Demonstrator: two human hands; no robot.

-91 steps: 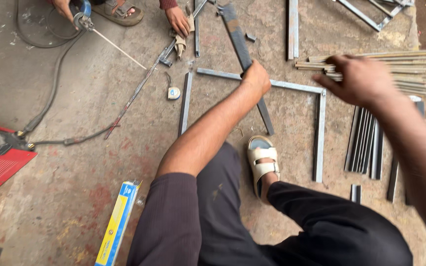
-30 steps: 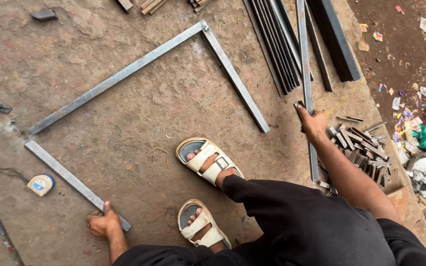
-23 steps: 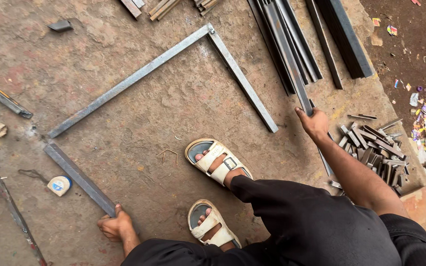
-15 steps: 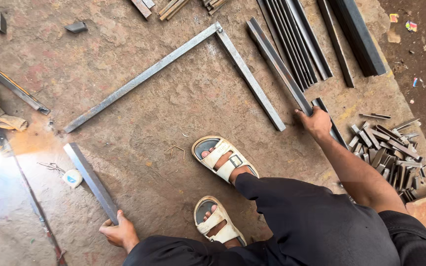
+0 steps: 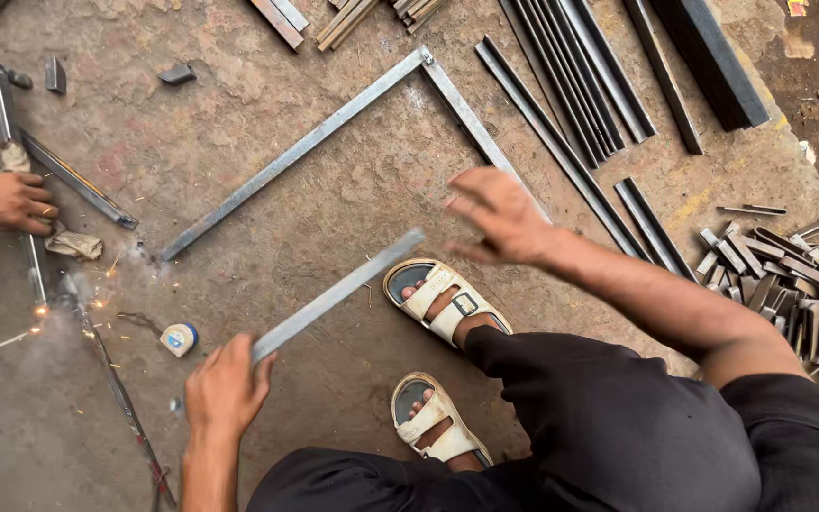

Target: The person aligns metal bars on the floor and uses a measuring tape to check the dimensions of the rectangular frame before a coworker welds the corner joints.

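Observation:
My left hand (image 5: 225, 387) grips one end of a short grey steel bar (image 5: 338, 294), which is lifted off the floor and points up to the right. With fingers spread and nothing in it, my right hand (image 5: 500, 218) hovers just beyond the bar's free end. Behind it two long steel bars lie in an L-shaped corner (image 5: 424, 62) on the concrete floor. My feet in pale sandals (image 5: 438, 301) rest between my hands.
Another person's hand (image 5: 2, 201) works at the left edge, with welding sparks (image 5: 45, 308) just below it. A tape measure (image 5: 180, 338) lies near my left hand. Long dark steel strips (image 5: 571, 90) lie at top right, several short offcuts (image 5: 789, 275) at right.
My left hand has lifted the short bar off the floor and swung it to the right. My right hand has let go of the long strip and moved left toward the bar.

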